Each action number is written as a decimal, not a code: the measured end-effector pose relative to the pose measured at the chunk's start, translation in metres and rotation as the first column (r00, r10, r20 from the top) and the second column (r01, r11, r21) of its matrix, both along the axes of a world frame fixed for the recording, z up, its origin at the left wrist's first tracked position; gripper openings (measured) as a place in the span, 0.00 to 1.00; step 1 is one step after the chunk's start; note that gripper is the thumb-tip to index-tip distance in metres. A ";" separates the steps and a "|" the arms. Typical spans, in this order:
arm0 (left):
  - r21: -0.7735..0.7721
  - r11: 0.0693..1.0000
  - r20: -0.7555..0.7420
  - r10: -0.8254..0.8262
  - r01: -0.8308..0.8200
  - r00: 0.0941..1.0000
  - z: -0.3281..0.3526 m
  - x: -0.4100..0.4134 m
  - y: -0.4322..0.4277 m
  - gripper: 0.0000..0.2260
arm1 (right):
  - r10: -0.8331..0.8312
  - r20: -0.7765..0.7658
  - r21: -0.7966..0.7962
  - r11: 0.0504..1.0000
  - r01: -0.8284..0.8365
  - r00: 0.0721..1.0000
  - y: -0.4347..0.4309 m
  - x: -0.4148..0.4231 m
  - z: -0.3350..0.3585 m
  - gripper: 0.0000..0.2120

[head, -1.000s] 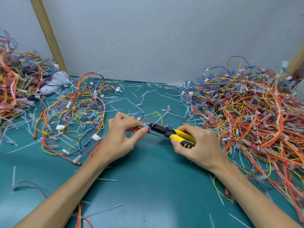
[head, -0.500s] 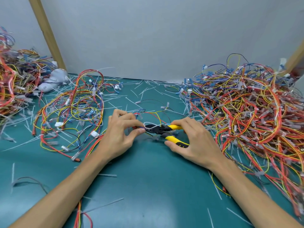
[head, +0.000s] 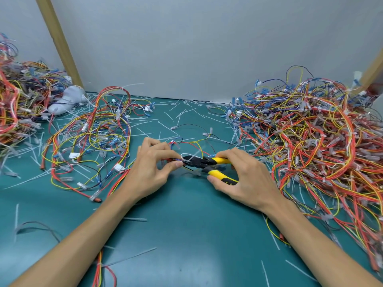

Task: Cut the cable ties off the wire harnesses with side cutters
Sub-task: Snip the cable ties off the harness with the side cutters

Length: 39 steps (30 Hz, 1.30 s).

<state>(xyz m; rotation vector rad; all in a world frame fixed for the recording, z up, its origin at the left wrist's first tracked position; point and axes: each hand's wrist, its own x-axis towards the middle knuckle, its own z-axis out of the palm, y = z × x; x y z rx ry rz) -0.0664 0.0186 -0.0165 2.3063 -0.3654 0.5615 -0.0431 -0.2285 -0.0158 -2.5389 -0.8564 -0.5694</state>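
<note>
Now side cutters [head: 199, 162] gape wider; left hand [head: 151, 170] — still — pinches wires [head: 168, 160].

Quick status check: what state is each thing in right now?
Left hand, pinching the small harness.
Right hand, gripping the side cutters.
Side cutters, handles spread, tips at the white cable tie.
White cable tie, looped, apparently uncut.
Cut tie scraps, scattered on the mat.
</note>
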 end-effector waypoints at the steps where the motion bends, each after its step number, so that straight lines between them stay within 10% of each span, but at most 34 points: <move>1: 0.000 1.000 -0.002 0.002 -0.002 1.000 0.000 0.000 0.000 0.03 | 0.000 0.004 0.007 1.000 0.000 1.000 0.000 0.000 0.000 0.20; 26: 0.053 0.998 -0.009 0.017 -0.016 1.000 -0.001 -0.001 -0.001 0.03 | -0.066 -0.063 0.020 0.997 0.068 0.996 0.004 -0.004 0.002 0.15; 33: 0.060 0.996 -0.009 0.067 -0.067 0.998 -0.002 0.000 0.000 0.04 | -0.019 -0.079 -0.031 0.999 0.017 0.997 0.001 0.002 0.000 0.31; 39: 0.066 0.996 0.000 0.054 -0.054 0.999 -0.002 0.000 0.000 0.04 | -0.043 -0.025 -0.016 0.999 0.043 0.999 0.004 -0.001 -0.002 0.20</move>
